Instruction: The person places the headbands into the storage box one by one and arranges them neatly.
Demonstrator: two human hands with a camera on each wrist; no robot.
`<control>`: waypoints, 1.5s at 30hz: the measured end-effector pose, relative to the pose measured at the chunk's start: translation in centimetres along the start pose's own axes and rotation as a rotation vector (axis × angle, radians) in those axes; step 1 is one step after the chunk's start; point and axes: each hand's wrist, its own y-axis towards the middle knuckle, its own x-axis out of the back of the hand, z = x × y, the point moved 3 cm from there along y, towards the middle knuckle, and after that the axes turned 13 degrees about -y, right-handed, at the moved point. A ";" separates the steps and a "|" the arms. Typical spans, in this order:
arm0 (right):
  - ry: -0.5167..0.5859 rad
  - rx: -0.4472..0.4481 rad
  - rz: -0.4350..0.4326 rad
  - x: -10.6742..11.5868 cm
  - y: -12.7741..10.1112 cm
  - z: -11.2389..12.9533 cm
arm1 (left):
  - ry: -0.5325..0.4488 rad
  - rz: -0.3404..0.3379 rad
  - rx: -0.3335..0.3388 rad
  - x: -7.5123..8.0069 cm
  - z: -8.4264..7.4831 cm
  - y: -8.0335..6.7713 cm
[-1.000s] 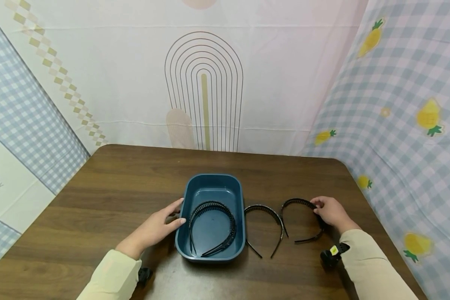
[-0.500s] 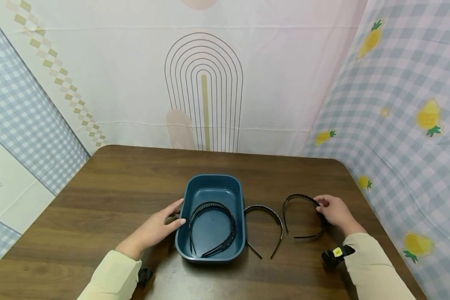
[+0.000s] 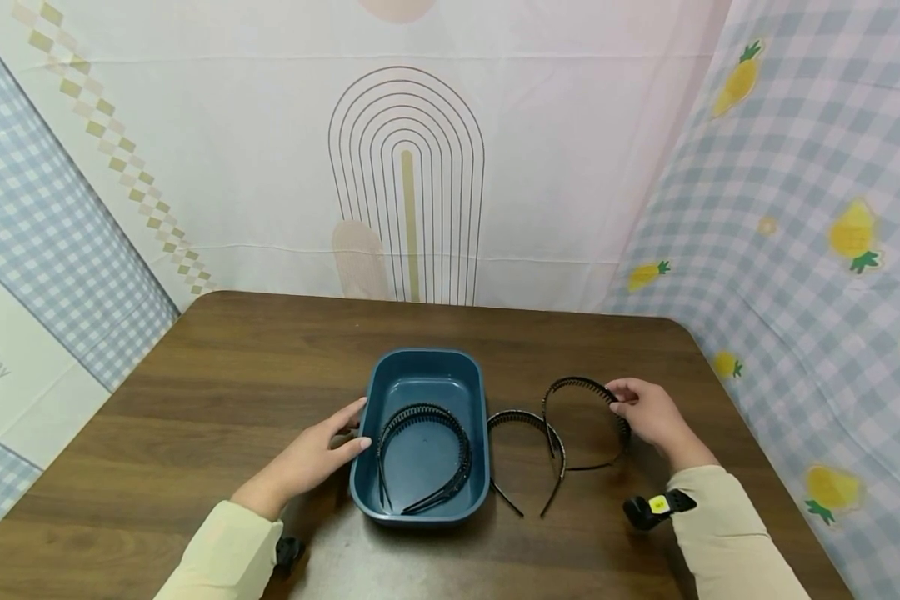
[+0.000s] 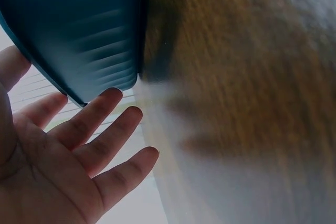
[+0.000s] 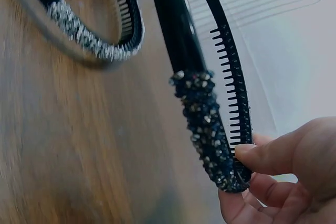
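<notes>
My left hand (image 3: 307, 454) rests at the left rim of a blue plastic bin (image 3: 427, 358); in the left wrist view its thumb and fingertips are at the bin's edge and the other fingers spread loosely. Inside the bin lie black toothed headbands (image 3: 462, 479), nested together. Between thumb and fingers, my right hand (image 3: 656, 421) pinches a black headband (image 5: 197, 121) covered partly with dark glittery beads, comb teeth along its inner side. Just right of the bin, another headband (image 3: 522, 414) lies on the table, its beads silvery in the right wrist view. The held one overlaps it in the head view.
The brown wooden table (image 3: 270, 350) reaches back to a white patterned cloth (image 3: 255, 167). Blue checked cloth (image 3: 780, 275) hangs along the right side. Each wrist wears a black camera (image 3: 648, 510).
My right hand has raised the headband from the table's right side and carried it left, towards the bin and over the headband lying there. My left hand stays at the bin's rim.
</notes>
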 end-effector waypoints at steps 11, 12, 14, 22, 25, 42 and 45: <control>0.025 0.021 0.000 -0.1 -0.2 2.5 | -0.012 0.004 0.010 -0.1 -0.1 0.0; 0.028 0.029 -0.004 -0.1 -0.2 2.7 | -0.011 0.004 0.011 -0.1 -0.2 0.0; 0.029 0.040 -0.012 -0.1 -0.2 3.2 | -0.008 0.003 0.011 -0.1 -0.1 0.0; 0.031 0.060 -0.012 -0.1 0.0 5.1 | -0.005 0.010 -0.001 0.0 -0.1 0.0; 0.037 0.066 -0.008 -0.2 0.0 5.7 | -0.001 0.007 0.002 0.0 0.0 0.0; 0.091 0.096 0.021 -0.6 0.9 9.6 | 0.007 0.005 0.020 0.0 -0.1 0.0; 0.109 0.104 0.021 -0.9 1.1 10.3 | 0.005 0.003 0.023 -0.1 -0.1 0.0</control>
